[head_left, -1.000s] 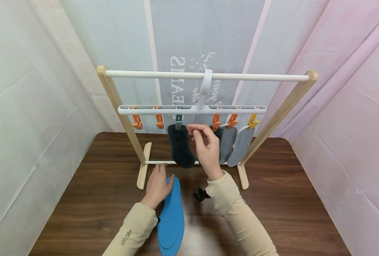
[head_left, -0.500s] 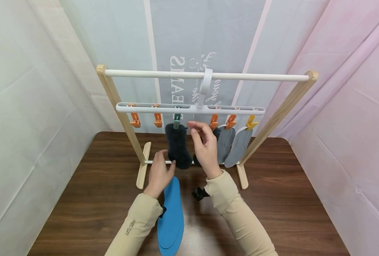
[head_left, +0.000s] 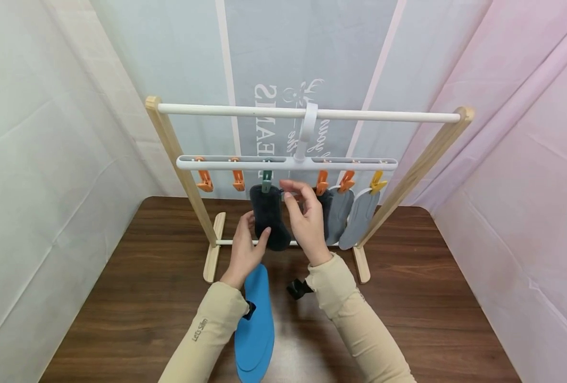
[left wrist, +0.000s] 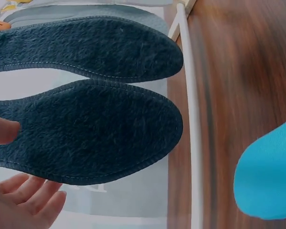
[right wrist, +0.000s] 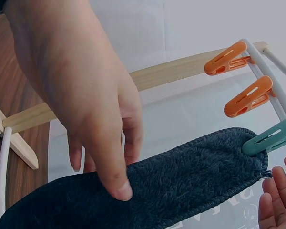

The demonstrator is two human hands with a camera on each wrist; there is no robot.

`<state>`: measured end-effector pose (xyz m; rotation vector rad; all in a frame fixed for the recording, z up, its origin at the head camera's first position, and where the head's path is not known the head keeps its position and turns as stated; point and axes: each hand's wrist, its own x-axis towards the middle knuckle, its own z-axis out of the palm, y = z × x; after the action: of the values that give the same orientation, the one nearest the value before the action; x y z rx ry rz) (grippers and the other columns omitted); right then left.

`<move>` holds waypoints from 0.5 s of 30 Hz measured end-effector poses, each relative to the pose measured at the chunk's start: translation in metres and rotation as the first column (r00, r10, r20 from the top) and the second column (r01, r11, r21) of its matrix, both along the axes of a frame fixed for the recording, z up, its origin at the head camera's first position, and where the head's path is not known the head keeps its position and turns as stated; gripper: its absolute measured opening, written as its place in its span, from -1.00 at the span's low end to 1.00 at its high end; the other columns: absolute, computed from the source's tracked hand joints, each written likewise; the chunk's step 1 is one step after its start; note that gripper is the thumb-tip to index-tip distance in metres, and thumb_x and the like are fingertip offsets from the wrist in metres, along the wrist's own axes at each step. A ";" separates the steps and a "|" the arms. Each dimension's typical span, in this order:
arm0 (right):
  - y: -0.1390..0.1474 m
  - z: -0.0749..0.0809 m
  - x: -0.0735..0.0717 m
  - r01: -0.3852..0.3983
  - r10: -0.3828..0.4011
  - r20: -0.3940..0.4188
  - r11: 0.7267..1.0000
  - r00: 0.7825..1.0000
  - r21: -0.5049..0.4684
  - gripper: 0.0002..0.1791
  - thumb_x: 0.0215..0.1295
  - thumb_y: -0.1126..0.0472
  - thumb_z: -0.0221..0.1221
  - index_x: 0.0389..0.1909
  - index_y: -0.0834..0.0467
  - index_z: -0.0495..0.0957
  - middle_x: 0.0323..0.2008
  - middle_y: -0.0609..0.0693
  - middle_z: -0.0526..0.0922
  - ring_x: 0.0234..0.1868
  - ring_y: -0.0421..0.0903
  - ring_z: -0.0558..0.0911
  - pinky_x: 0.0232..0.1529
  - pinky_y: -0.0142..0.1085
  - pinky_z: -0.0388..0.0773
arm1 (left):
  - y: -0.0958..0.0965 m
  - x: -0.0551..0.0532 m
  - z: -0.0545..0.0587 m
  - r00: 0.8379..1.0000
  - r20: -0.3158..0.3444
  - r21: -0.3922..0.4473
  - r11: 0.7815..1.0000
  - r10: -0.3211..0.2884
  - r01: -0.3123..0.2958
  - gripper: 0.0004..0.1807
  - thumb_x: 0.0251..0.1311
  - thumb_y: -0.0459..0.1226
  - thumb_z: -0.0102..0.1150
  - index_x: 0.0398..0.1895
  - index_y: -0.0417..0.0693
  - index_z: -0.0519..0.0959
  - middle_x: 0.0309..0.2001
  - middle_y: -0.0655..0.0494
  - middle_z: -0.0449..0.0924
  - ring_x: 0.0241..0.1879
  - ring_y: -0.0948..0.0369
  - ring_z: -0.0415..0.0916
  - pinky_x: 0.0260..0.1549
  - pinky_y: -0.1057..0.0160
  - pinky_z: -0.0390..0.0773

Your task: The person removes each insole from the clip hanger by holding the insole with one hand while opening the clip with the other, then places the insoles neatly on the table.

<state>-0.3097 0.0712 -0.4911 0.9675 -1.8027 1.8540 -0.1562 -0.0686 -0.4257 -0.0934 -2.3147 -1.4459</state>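
A dark fleecy insole (head_left: pixel 267 210) hangs toe down from a green clip (right wrist: pixel 271 137) on the white clip hanger (head_left: pixel 245 163). My left hand (head_left: pixel 246 244) holds this insole by its side edge. The left thumb lies on the front face, and the fingers are behind it in the right wrist view. My right hand (head_left: pixel 307 221) is raised beside the insole's clipped end, fingers loosely bent and thumb apart from the forefinger. A small loose thread (right wrist: pixel 266 174) sticks out at that corner, close to the right fingertips; I cannot tell whether they touch it.
Right of the hands hang another dark insole (left wrist: pixel 100 47) and grey insoles (head_left: pixel 360 221) on orange and yellow clips. Two orange clips (head_left: pixel 238 181) hang at the left without insoles. Blue insoles (head_left: pixel 255 330) lie on the brown table (head_left: pixel 436 308). A wooden rack (head_left: pixel 417 159) carries the hanger.
My left hand has moved up and right from above the blue insoles to the dark insole and taken hold of its edge. The right hand has stayed nearly still.
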 end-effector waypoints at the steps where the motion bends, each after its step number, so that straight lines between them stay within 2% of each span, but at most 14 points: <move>1: 0.000 0.018 0.014 -0.003 0.003 0.013 1.000 1.000 0.002 -0.61 0.44 0.29 0.02 0.26 0.17 0.37 0.28 0.08 0.40 0.28 0.01 0.39 0.23 -0.20 0.37 | 0.000 0.000 0.000 1.000 -0.003 0.008 1.000 0.004 -0.004 -0.43 0.36 -0.25 0.09 0.34 -0.25 0.18 0.16 -0.27 0.36 0.18 -0.10 0.37 0.25 0.11 0.34; 2: 0.000 0.038 0.029 -0.004 0.004 0.029 1.000 1.000 0.002 -0.61 0.45 0.30 0.01 0.26 0.19 0.37 0.27 0.11 0.40 0.28 0.03 0.39 0.24 -0.18 0.36 | 0.000 0.000 -0.001 1.000 -0.005 0.015 1.000 0.008 -0.008 -0.43 0.36 -0.25 0.08 0.35 -0.24 0.18 0.16 -0.25 0.37 0.18 -0.09 0.37 0.25 0.12 0.33; 3: -0.001 0.043 0.033 -0.014 0.014 0.041 1.000 0.999 -0.002 -0.63 0.48 0.27 -0.04 0.26 0.19 0.37 0.27 0.10 0.41 0.29 0.03 0.39 0.25 -0.15 0.35 | 0.001 0.000 -0.001 1.000 -0.006 0.022 1.000 0.013 -0.013 -0.44 0.37 -0.25 0.08 0.35 -0.23 0.18 0.15 -0.24 0.38 0.18 -0.08 0.37 0.25 0.14 0.33; 5: -0.002 0.063 0.048 -0.014 0.014 0.034 1.000 0.999 -0.001 -0.64 0.48 0.28 -0.05 0.24 0.20 0.38 0.26 0.09 0.42 0.28 0.00 0.40 0.24 -0.20 0.36 | 0.000 0.000 -0.003 1.000 -0.016 0.034 0.999 0.020 -0.020 -0.45 0.37 -0.25 0.07 0.34 -0.22 0.19 0.13 -0.23 0.39 0.15 -0.07 0.38 0.24 0.15 0.34; 6: -0.002 0.054 0.040 -0.016 0.016 0.015 1.000 1.000 0.000 -0.63 0.49 0.25 -0.04 0.26 0.16 0.37 0.27 0.06 0.41 0.28 -0.05 0.40 0.21 -0.26 0.38 | 0.000 -0.001 -0.003 0.999 -0.021 0.040 0.999 0.025 -0.025 -0.46 0.37 -0.26 0.07 0.34 -0.22 0.20 0.12 -0.22 0.41 0.13 -0.06 0.39 0.23 0.15 0.34; 8: -0.003 0.058 0.041 -0.016 0.015 0.018 1.000 1.000 0.027 -0.61 0.48 0.23 -0.03 0.28 0.13 0.35 0.28 0.05 0.40 0.26 -0.05 0.41 0.19 -0.26 0.40 | 0.000 -0.001 -0.004 0.999 -0.037 0.048 0.998 0.030 -0.028 -0.49 0.37 -0.28 0.06 0.32 -0.23 0.22 0.08 -0.21 0.43 0.09 -0.06 0.42 0.19 0.14 0.37; 10: -0.004 0.071 0.047 -0.009 0.008 0.021 0.997 1.000 0.072 -0.58 0.45 0.28 0.00 0.30 0.15 0.32 0.29 0.06 0.39 0.24 -0.03 0.42 0.12 -0.26 0.45 | 0.000 0.000 -0.004 0.998 -0.051 0.053 0.998 0.030 -0.028 -0.53 0.37 -0.31 0.06 0.29 -0.25 0.26 0.02 -0.21 0.47 0.01 -0.06 0.45 0.10 0.10 0.43; 13: -0.008 0.052 0.024 -0.036 0.031 0.041 0.993 0.999 0.109 -0.49 0.43 0.23 0.05 0.37 0.10 0.25 0.33 0.03 0.34 0.29 -0.01 0.38 0.11 -0.20 0.48 | 0.001 0.000 -0.004 0.998 -0.058 0.044 0.999 0.032 -0.029 -0.61 0.37 -0.32 0.05 0.21 -0.25 0.33 -0.07 -0.19 0.51 -0.10 -0.04 0.48 -0.04 0.06 0.49; 15: -0.011 0.038 0.009 -0.058 0.055 0.025 0.991 0.998 0.119 -0.47 0.43 0.17 0.07 0.38 0.04 0.23 0.35 -0.02 0.32 0.31 -0.04 0.37 0.13 -0.22 0.47 | 0.001 0.001 -0.004 0.998 -0.063 0.032 0.999 0.020 -0.018 -0.67 0.39 -0.32 0.02 0.16 -0.26 0.38 -0.11 -0.19 0.50 -0.15 -0.03 0.48 -0.10 0.01 0.50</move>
<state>-0.3010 0.0601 -0.4536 1.0547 -1.9378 1.8134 -0.1548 -0.0676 -0.4295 -0.1070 -2.2357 -1.4483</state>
